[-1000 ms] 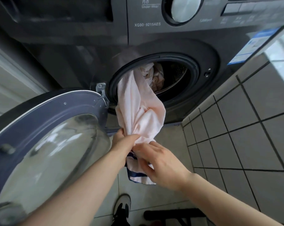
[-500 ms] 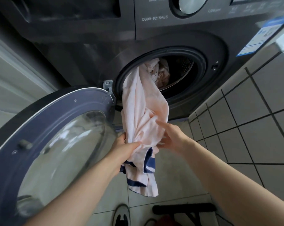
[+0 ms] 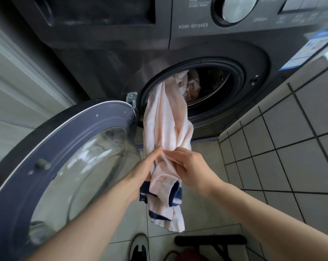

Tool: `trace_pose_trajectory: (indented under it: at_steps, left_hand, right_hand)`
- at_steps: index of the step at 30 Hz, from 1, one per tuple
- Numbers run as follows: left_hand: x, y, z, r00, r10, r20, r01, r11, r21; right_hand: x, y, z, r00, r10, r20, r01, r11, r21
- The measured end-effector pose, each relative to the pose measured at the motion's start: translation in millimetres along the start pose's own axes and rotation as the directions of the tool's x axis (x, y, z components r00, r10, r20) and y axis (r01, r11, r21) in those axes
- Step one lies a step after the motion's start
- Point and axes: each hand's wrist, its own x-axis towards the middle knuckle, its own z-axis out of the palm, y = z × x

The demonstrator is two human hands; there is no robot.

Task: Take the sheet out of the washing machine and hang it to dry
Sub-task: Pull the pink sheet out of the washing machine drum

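Pulling the sheet out hand over hand: the right hand has come back down and now pinches it just beside the left hand, which grips it too. Plenty still bunched inside the washing machine, so I'd guess more hauling ahead.

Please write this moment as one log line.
sheet: half out of drum | left hand: holds sheet | right hand: pinches sheet

I grip the pale pink sheet with navy stripes in both hands, left hand beside right hand, as it trails from the dark grey washing machine's round opening beyond them.
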Motion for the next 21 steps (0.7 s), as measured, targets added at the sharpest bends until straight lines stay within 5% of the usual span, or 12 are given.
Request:
trace_pose_trajectory:
  at_steps: [4,7,10,13,16,19,21]
  left_hand:
    - [-6.3,7.5,4.3,0.987,-0.160,-0.028,0.162,0.979,0.124]
    - [-9.8,0.9,1.9,0.993,-0.022,-0.113,0.046,0.975,0.218]
    - [-12.4,-0.5,2.9,0.978,0.081,-0.192,-0.008,0.935,0.354]
    - [-20.6,0.5,5.3,0.982,0.131,-0.134,-0.063,0.904,0.423]
    - [-23.1,2.9,7.3,0.982,0.174,-0.077,-0.117,0.869,0.481]
    - [-31.5,1.4,10.9,0.974,0.223,-0.044,-0.144,0.754,0.641]
    - [-38.7,-5.5,13.9,0.957,0.283,-0.063,-0.116,0.574,0.811]
  right_hand:
    - [-12.6,-10.8,-6.7,0.980,0.175,0.094,-0.191,0.959,0.208]
    - [-19.1,-16.8,-13.8,0.894,0.404,0.196,-0.436,0.680,0.589]
    - [-16.5,-12.3,-16.5,0.727,0.652,0.214,-0.550,0.368,0.750]
    - [-13.4,9.7,-6.3,0.519,0.824,0.229,-0.741,0.299,0.602]
    - [-8.2,26.1,1.8,0.328,0.791,0.517,-0.805,-0.052,0.590]
    - [1.5,29.8,3.0,0.443,0.560,0.700,-0.715,-0.250,0.653]
    - [13.2,18.7,-1.3,0.560,0.521,0.644,-0.676,-0.162,0.719]
